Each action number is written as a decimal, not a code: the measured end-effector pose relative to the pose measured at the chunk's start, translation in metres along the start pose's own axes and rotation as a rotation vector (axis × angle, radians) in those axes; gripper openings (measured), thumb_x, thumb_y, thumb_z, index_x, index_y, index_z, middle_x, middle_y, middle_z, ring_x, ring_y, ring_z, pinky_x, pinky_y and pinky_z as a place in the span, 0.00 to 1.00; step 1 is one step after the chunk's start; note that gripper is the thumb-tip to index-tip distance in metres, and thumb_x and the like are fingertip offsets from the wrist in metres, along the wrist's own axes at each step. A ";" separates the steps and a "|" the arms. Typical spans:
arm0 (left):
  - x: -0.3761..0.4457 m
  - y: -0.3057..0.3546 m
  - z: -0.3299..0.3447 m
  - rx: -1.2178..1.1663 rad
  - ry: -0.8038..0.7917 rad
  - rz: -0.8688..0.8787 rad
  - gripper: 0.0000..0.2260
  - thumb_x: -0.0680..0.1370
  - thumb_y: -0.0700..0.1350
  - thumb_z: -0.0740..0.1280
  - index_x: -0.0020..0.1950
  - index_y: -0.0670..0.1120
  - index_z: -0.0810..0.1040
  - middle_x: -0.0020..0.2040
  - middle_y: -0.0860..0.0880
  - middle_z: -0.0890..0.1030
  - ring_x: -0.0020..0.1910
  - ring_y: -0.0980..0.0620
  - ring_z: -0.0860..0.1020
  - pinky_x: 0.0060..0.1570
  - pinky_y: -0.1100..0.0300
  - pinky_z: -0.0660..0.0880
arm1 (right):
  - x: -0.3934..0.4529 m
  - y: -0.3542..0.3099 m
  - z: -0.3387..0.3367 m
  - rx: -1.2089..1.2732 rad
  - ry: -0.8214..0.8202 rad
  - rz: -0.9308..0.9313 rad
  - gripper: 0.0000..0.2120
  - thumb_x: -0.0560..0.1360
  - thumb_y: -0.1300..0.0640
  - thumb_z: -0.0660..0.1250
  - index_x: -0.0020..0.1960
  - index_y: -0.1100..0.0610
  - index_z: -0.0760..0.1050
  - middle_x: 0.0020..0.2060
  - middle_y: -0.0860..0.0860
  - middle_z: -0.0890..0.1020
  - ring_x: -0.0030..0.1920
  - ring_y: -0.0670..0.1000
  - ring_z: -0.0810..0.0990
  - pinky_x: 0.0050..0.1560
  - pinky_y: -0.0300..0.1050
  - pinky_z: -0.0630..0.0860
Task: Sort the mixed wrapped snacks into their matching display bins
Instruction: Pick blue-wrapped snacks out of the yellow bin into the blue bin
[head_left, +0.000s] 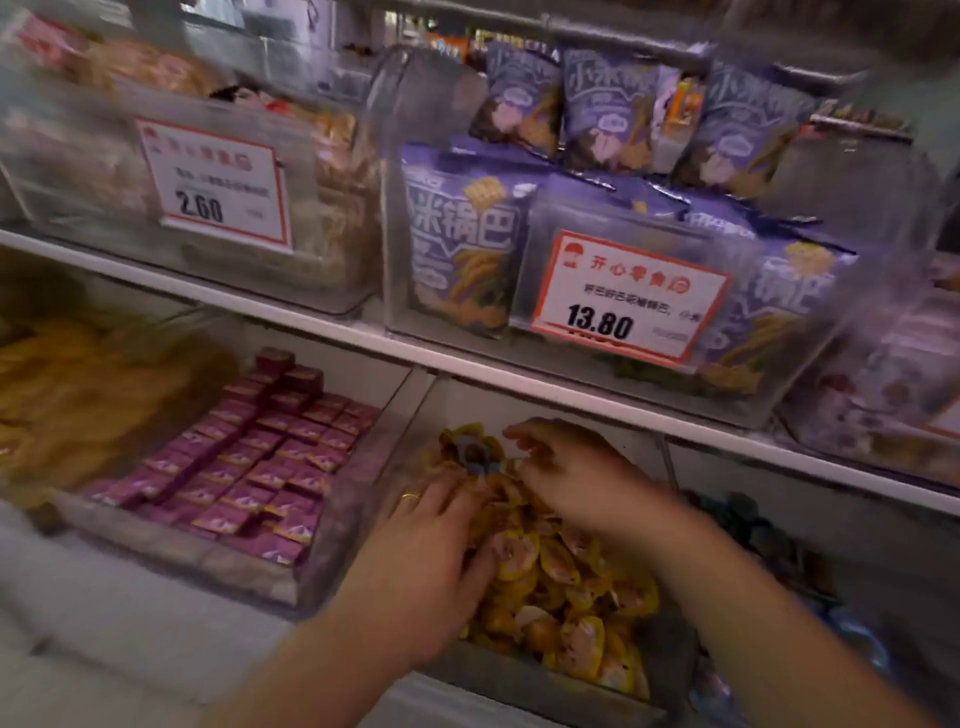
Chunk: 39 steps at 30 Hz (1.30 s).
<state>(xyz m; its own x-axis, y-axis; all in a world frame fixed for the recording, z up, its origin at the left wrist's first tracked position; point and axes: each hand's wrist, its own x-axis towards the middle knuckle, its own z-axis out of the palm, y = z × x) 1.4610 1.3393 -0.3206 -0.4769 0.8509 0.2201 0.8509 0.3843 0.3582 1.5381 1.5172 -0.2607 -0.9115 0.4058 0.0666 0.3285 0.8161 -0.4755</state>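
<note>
Left hand (415, 561) lies flat on yellow snacks (571, 587) in the bin (519, 680); right hand (576, 478) pinches one.

A price card (215, 183) on the upper-left clear bin reads "2.60". A second price card (626, 296) on the neighbouring bin reads "13.80". The purple bags (462, 249) there show "米锅巴".

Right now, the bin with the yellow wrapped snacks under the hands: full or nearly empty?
Fairly full. The yellow wrapped snacks are heaped in the clear bin from its front wall back past both hands; no bare bottom shows.
</note>
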 end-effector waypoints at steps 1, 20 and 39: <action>-0.002 -0.003 -0.001 0.018 -0.015 0.014 0.22 0.79 0.63 0.52 0.70 0.57 0.68 0.70 0.56 0.69 0.70 0.52 0.66 0.71 0.56 0.59 | 0.021 -0.004 0.005 -0.061 -0.059 0.012 0.16 0.77 0.55 0.63 0.64 0.50 0.76 0.62 0.52 0.79 0.60 0.53 0.78 0.62 0.47 0.74; -0.007 -0.008 -0.005 -0.052 -0.054 0.060 0.21 0.79 0.63 0.53 0.65 0.53 0.72 0.67 0.54 0.70 0.70 0.53 0.66 0.76 0.50 0.47 | 0.107 0.018 0.053 -0.161 -0.500 0.056 0.22 0.72 0.46 0.74 0.64 0.47 0.75 0.59 0.45 0.77 0.60 0.48 0.76 0.60 0.44 0.72; 0.012 0.019 0.004 -0.620 0.257 -0.084 0.24 0.73 0.55 0.73 0.67 0.63 0.70 0.56 0.63 0.77 0.55 0.67 0.74 0.51 0.79 0.67 | -0.020 -0.033 0.023 1.282 0.218 0.371 0.10 0.76 0.64 0.69 0.56 0.61 0.81 0.50 0.61 0.85 0.50 0.57 0.85 0.49 0.49 0.82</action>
<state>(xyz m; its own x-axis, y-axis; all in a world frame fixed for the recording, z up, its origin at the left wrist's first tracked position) 1.4723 1.3584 -0.3149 -0.6385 0.6853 0.3504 0.5615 0.1033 0.8210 1.5402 1.4727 -0.2669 -0.7233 0.6709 -0.1634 -0.0246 -0.2615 -0.9649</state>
